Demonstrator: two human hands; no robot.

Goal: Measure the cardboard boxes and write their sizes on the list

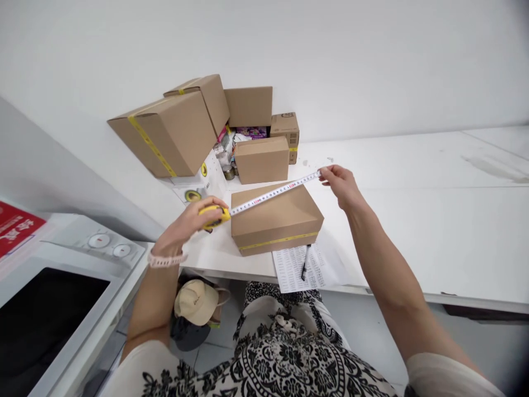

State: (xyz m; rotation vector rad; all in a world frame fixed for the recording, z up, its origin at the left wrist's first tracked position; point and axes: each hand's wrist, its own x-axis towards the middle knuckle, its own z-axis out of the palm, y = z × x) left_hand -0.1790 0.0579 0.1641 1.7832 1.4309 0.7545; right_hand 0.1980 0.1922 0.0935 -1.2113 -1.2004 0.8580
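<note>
My left hand is closed around the yellow case of a tape measure, just left of a cardboard box. The white blade runs out of the case and slants up to the right above the box top. Its far end is pinched between the fingertips of my right hand, beyond the box's back right corner. Yellow tape seals the near side of the box. Under its front edge lies a printed sheet with a black pen on it.
Behind stand more cardboard boxes, with a small box and packaged goods among them. A white microwave is at the left. Below the white table sit a beige cap and a dark item.
</note>
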